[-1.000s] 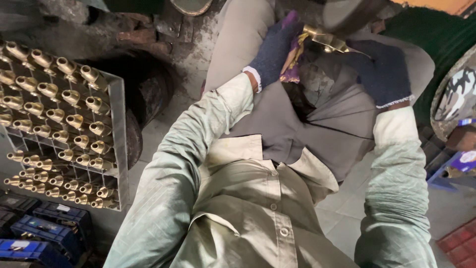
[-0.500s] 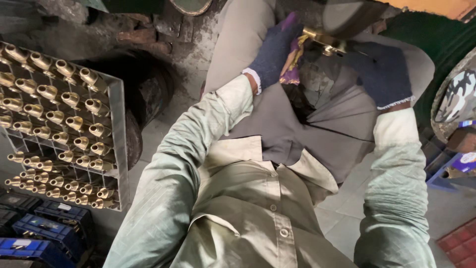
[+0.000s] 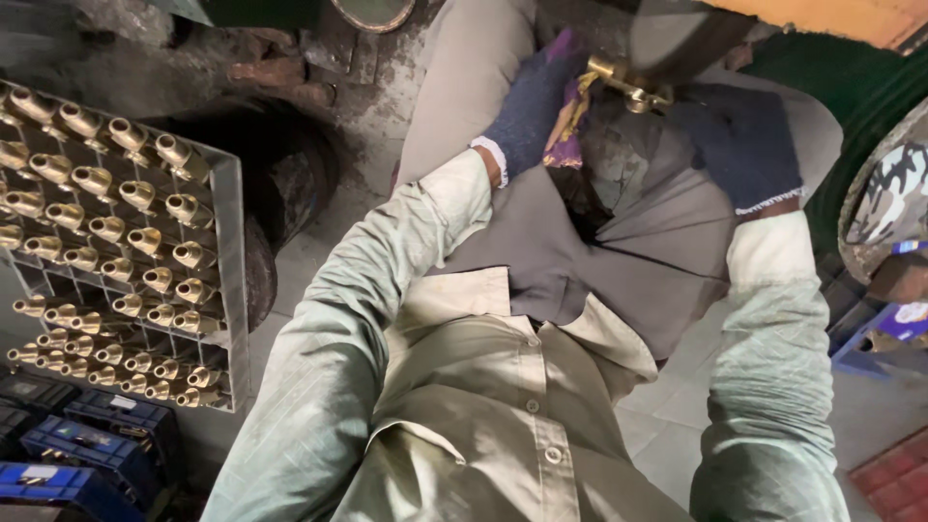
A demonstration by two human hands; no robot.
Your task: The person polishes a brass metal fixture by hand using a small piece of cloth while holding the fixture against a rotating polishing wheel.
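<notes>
While a grid rack (image 3: 227, 251) of brass fittings (image 3: 126, 242) stands at nine o'clock within reach, the gloved left hand (image 3: 530, 106) clamps a purple cloth (image 3: 564, 130) at twelve o'clock. Just right, the right hand (image 3: 742, 140) grips the brass fitting (image 3: 623, 79), seemingly pressing it to the dark wheel (image 3: 677, 34) above.

Both hands wear matt knitted cloth gloves; the brass fitting (image 3: 626, 79) gleams, polished metal, like the glossy brass fittings (image 3: 106, 232) in the rack.

I see the brass fitting (image 3: 626, 82) has crept up and left toward the dark wheel (image 3: 681, 34), my left hand (image 3: 532, 106) and right hand (image 3: 739, 140) shifting slightly with it.
</notes>
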